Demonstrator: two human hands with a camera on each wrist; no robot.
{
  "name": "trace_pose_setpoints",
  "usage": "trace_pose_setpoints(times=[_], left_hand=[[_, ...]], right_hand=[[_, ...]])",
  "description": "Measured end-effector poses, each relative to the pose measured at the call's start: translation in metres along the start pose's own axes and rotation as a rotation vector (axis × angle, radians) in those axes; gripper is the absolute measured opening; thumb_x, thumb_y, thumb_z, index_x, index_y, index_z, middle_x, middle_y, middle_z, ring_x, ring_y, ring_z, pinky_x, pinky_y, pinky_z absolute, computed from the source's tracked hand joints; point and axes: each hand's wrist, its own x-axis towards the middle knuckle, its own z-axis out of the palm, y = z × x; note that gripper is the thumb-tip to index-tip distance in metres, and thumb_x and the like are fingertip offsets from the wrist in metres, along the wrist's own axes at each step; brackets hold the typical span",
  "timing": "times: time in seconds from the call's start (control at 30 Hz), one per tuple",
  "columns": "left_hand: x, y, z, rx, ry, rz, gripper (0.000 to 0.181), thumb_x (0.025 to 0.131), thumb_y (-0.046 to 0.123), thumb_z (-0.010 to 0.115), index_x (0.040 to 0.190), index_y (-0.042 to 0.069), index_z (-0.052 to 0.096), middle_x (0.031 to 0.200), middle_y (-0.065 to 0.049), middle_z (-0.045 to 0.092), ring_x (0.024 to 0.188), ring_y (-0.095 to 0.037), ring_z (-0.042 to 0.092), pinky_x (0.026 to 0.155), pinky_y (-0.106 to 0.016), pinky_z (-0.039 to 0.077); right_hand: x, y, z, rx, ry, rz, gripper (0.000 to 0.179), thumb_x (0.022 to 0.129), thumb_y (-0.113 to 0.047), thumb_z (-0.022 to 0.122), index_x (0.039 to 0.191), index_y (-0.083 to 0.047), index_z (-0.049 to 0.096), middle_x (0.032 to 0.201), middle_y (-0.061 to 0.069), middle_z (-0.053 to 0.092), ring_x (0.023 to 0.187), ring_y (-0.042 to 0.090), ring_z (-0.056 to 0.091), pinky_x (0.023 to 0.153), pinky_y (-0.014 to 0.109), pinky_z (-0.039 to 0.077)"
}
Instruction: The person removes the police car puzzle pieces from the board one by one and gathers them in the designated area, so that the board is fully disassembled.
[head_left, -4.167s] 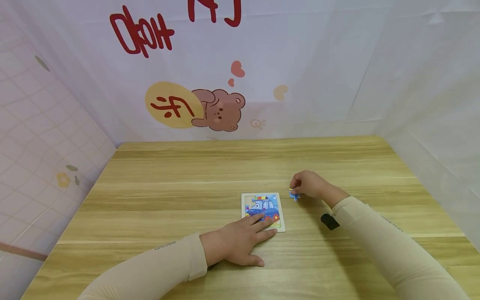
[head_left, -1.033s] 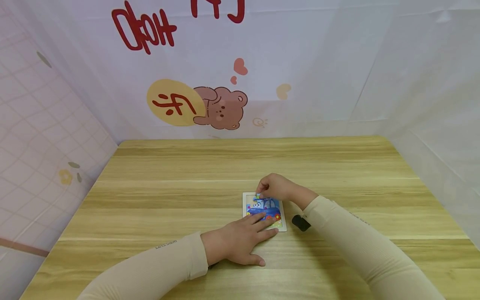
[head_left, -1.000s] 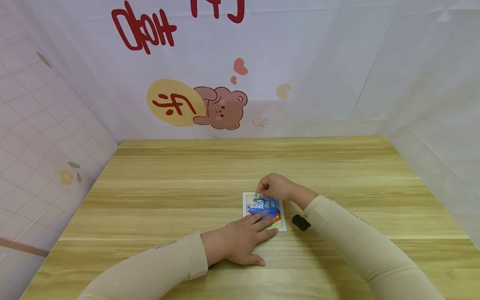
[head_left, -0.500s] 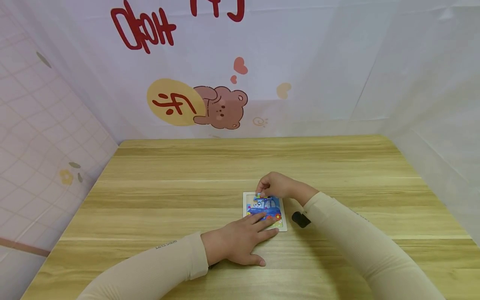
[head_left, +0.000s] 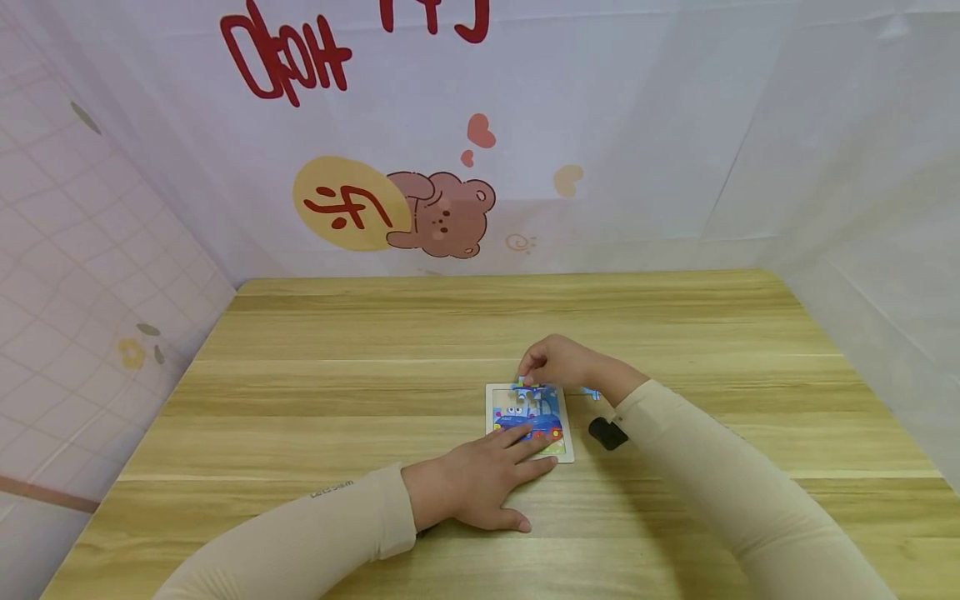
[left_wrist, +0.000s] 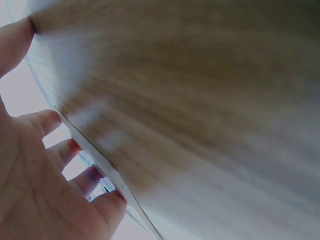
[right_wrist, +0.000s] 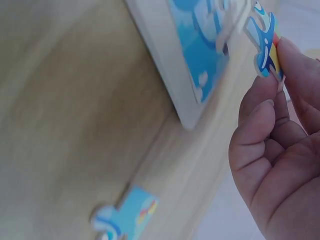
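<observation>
A jigsaw puzzle tray [head_left: 567, 429] with a blue cartoon car picture and a pale frame lies on the table. My left hand [head_left: 480, 483] rests across its near edge, fingers spread; in the left wrist view the fingertips [left_wrist: 112, 205] press on the frame. My right hand [head_left: 566, 362], over the tray's far edge, pinches a puzzle piece [right_wrist: 265, 47] between thumb and fingers. This blue, white and yellow piece is raised and tilted in the right wrist view. Bare backing shows in the picture's upper left. Part of the picture is hidden under my left fingers.
A loose blue puzzle piece [right_wrist: 132, 215] lies on the wooden table [head_left: 360, 333], right of the tray, partly behind my right wrist in the head view. A black wrist device [head_left: 607, 433] hangs under my right sleeve. White printed cloth walls [head_left: 637, 125] surround the table.
My right hand has come from the loose piece at the right to the tray's far edge. In the last half second it has raised a piece from the picture. My left hand stays still.
</observation>
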Motion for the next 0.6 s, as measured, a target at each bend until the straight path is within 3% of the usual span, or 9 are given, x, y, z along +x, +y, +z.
trace_pose_setpoints(times=[0.4, 0.6], left_hand=[[0.0, 0.001, -0.002, -0.02, -0.024, -0.016, 0.075, 0.091, 0.062, 0.049, 0.154, 0.027, 0.027, 0.161, 0.003, 0.016, 0.147, -0.025, 0.015, 0.116, -0.039, 0.024], [0.001, 0.002, -0.001, -0.021, -0.023, -0.02, 0.075, 0.091, 0.063, 0.049, 0.154, 0.028, 0.026, 0.161, 0.003, 0.016, 0.148, -0.025, 0.014, 0.115, -0.04, 0.025]], right_hand=[[-0.016, 0.021, -0.023, 0.074, 0.024, 0.022, 0.009, 0.092, -0.011, 0.065, 0.096, -0.005, 0.07, 0.082, 0.001, 0.065, 0.075, 0.015, 0.053, 0.07, 0.03, 0.046], [-0.028, 0.035, -0.037, 0.101, 0.038, 0.066, 0.012, 0.093, -0.012, 0.063, 0.1, -0.003, 0.068, 0.087, 0.003, 0.064, 0.08, 0.017, 0.055, 0.076, 0.034, 0.047]])
